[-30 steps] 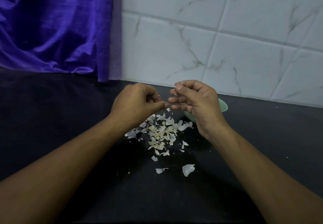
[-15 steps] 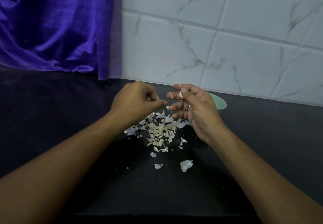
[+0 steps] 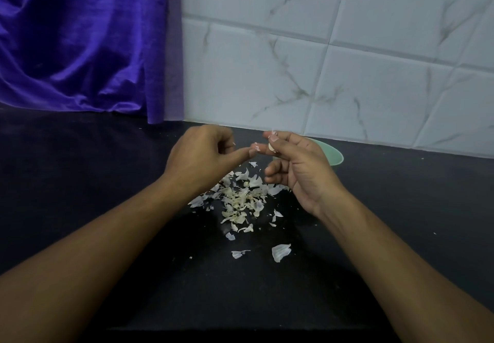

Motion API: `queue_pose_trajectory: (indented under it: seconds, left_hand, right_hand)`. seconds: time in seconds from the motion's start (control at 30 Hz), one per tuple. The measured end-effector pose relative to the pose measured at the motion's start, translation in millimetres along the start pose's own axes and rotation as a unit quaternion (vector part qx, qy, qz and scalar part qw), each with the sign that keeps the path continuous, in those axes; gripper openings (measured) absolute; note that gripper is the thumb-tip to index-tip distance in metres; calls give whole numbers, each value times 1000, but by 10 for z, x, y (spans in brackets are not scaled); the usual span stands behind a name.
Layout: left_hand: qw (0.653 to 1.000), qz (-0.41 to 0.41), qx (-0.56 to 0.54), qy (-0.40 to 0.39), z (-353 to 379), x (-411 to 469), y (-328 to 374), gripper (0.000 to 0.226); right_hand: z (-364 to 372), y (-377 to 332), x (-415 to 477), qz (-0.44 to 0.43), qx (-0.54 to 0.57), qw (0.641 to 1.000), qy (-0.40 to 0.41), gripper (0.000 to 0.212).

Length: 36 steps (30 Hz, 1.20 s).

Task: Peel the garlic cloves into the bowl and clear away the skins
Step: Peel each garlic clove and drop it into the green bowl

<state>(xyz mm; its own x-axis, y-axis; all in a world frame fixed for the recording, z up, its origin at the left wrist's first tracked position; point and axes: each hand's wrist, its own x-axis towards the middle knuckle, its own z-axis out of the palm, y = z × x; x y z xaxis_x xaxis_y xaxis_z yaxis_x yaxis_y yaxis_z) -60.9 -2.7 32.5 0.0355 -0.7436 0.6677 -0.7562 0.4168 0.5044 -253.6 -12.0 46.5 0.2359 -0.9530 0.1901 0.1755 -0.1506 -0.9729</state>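
Observation:
My right hand [image 3: 299, 163] pinches a small pale garlic clove [image 3: 272, 147] between thumb and fingers, raised above the counter. My left hand [image 3: 203, 155] is curled beside it, its thumb tip touching the clove's left end where a bit of skin sticks out. Below both hands lies a pile of garlic skins [image 3: 240, 198] on the black counter. A light green bowl [image 3: 335, 155] stands behind my right hand, mostly hidden; its contents are out of sight.
Loose skin flakes [image 3: 280, 252] lie nearer to me on the black counter [image 3: 107, 182]. A purple cloth [image 3: 80, 43] hangs at the back left. A white marbled tile wall [image 3: 347, 61] closes off the back.
My right hand has turned palm-up and lifted slightly with the clove. My left thumb stays at the clove's end. The view has shifted a little.

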Motion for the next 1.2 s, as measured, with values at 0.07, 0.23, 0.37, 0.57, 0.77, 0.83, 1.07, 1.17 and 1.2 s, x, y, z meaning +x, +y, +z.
queue_pose_trajectory:
  seconds: [0.07, 0.23, 0.37, 0.57, 0.77, 0.83, 1.07, 1.17, 1.2]
  left_hand:
    - [999, 23, -31, -11, -1, -8, 16, 37]
    - [995, 75, -51, -33, 2, -9, 29, 21]
    - [993, 81, -79, -36, -11, 9, 13, 20]
    - [994, 41, -91, -43, -10, -1, 19, 21]
    - [994, 4, -98, -42, -31, 26, 10, 13]
    - [996, -11, -87, -35, -49, 8, 27, 11]
    - [988, -49, -139, -49, -23, -2, 52, 38]
    - [987, -39, -140, -68, 7, -23, 64, 34]
    - [985, -44, -149, -75, 8, -17, 59, 33]
  right_hand:
    - [3, 1, -5, 3, -5, 1000, -10, 30]
    - [11, 16, -16, 18, -27, 999, -43, 29]
    - [-19, -33, -16, 22, -36, 998, -54, 31]
    - [-19, -53, -29, -2, -69, 995, -69, 26]
    - [-85, -48, 6, -18, -49, 997, -62, 23]
    - [-84, -40, 2, -32, -70, 995, -60, 17]
    - [-49, 21, -2, -75, -160, 980, -88, 23]
    - [-12, 64, -17, -87, -196, 969, -125, 25]
    - [-2, 65, -23, -82, -192, 969, -134, 24]
